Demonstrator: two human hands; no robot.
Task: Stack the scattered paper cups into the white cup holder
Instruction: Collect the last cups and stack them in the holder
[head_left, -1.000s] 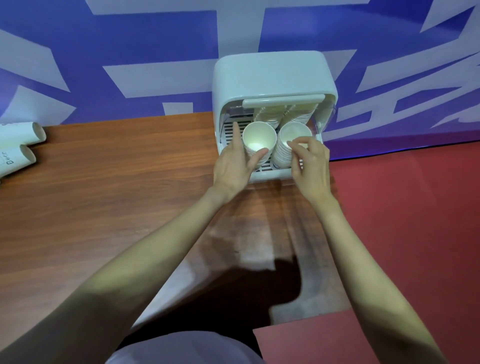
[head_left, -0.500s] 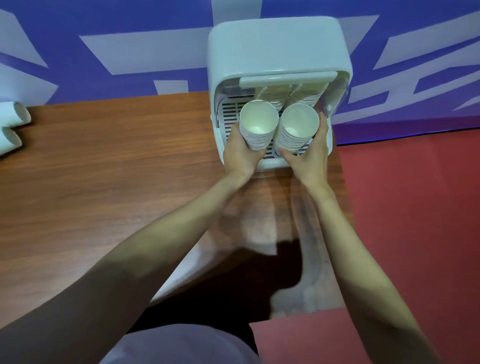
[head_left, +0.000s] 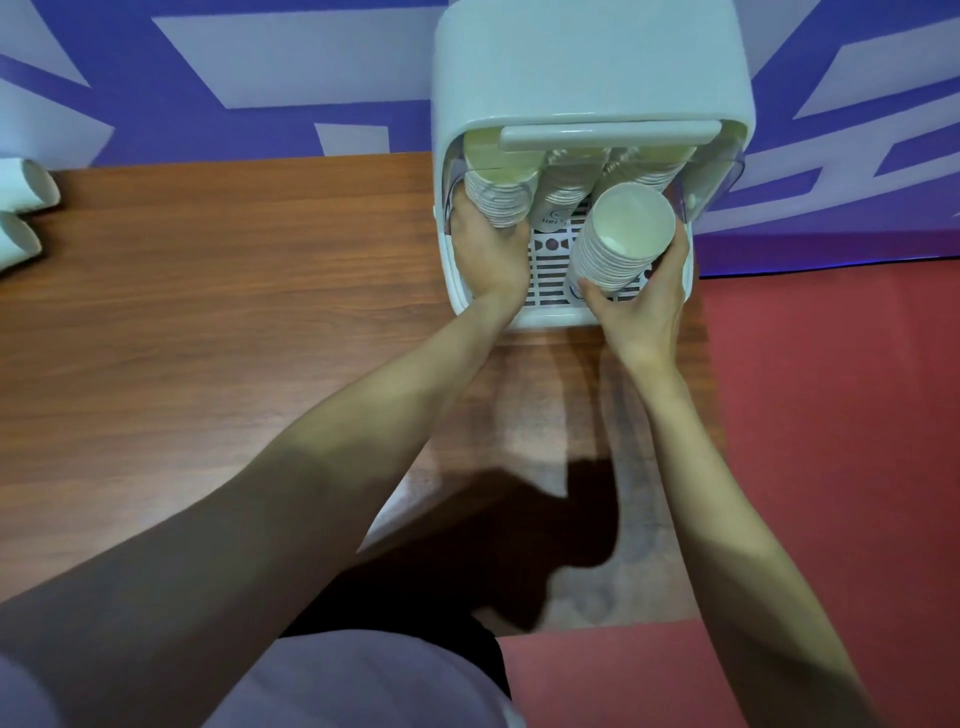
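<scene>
**Head view: two cup stacks going into the white holder**

Head camera looks down on a wooden table (head_left: 208, 312) with the white cup holder (head_left: 592, 67) at 12 o'clock, its top edge cut off by the frame. A flap (head_left: 610, 132) across the holder's mouth hides the upper ends of the stacks behind it, so their number of cups cannot be made out.

Inside, on a slotted floor (head_left: 550, 270), the left hand (head_left: 488, 260) reaches in at the 9 o'clock side under a tilted stack of paper cups (head_left: 501, 192). Its fingers are hidden beneath the stack, so its grasp cannot be told. A middle stack (head_left: 563, 192) stands just beside it, and another (head_left: 649, 166) sits at the back right, partly hidden.

The right hand (head_left: 644, 306) curls its fingers and thumb round a front stack (head_left: 618, 244), tilted toward the camera, mouth open, at the holder's 3 o'clock side.

Two loose cups (head_left: 21, 208) lie at the table's far 9 o'clock edge, cut off by the frame.
</scene>
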